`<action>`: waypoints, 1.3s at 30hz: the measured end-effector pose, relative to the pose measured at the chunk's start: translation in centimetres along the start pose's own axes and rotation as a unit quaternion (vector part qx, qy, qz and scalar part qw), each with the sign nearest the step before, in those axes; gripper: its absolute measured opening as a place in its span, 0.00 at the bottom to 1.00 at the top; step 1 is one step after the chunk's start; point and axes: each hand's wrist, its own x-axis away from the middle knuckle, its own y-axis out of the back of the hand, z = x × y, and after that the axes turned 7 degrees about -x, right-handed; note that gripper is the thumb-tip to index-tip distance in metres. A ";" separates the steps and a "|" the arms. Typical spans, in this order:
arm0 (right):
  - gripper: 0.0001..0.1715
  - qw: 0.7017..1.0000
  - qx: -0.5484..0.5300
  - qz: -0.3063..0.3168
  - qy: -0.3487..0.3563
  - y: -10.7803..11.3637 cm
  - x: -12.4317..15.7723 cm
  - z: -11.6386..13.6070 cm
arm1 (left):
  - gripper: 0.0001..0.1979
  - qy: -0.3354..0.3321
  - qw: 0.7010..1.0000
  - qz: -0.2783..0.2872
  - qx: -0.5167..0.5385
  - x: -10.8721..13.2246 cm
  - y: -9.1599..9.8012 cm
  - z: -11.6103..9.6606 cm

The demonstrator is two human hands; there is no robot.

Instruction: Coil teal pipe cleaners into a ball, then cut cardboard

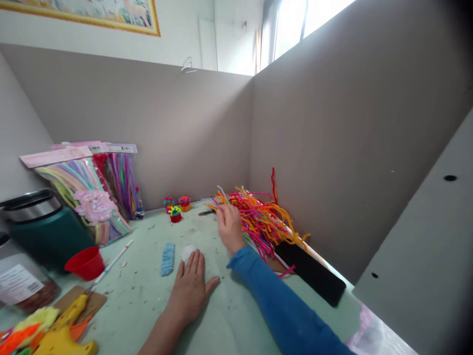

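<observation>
My left hand [191, 283] lies flat on the table with its fingers stretched out. Its fingertips rest on the near edge of a small white round piece [188, 250]. Just left of that piece lies a flat strip of light blue pipe cleaners [168, 259]. My right hand [231, 226], in a blue sleeve, reaches to the left side of a loose heap of pipe cleaners [258, 217], mostly orange, red and pink. Its fingers are curled together there, and whatever they hold is hidden. A light blue pipe cleaner end sticks up just beyond them.
Small pipe-cleaner pots [175, 214] stand at the back. A black phone [312, 273] lies right of my sleeve. On the left are packs of pipe cleaners [84, 190], a teal flask [48, 236], a red cup [85, 264], a white stick [114, 260] and a yellow glue gun [66, 330].
</observation>
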 end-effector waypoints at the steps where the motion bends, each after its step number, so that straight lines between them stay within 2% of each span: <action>1: 0.19 1.000 0.026 -0.002 -0.014 1.1 -1.1 -1.1 | 0.39 0.002 1.000 0.000 0.002 0.0 0.0 -0.1; 5: 0.28 0.985 0.136 -0.003 -0.101 5.0 -4.1 -6.0 | 0.39 0.011 1.000 -0.003 0.013 0.0 0.1 -0.1; 8: 0.30 0.971 0.191 0.031 -0.139 4.7 -3.2 -7.6 | 0.38 0.010 1.000 -0.005 0.020 0.1 0.0 0.0; 13: 0.32 0.965 0.241 0.072 -0.078 -0.3 1.6 -5.2 | 0.38 0.012 1.000 -0.005 0.010 -0.1 -0.4 0.1; 16: 0.32 0.961 0.259 0.087 -0.049 -2.1 3.3 -3.7 | 0.39 0.016 1.000 -0.008 0.006 -0.2 -0.6 0.1; 25: 0.25 0.952 0.283 0.114 0.004 -2.7 5.1 -2.0 | 0.38 0.015 1.000 -0.008 0.012 -0.4 -0.7 0.1; 39: 0.20 0.949 0.290 0.120 0.003 -2.3 5.1 -1.5 | 0.38 0.017 1.000 -0.013 0.008 -0.1 -0.3 -0.1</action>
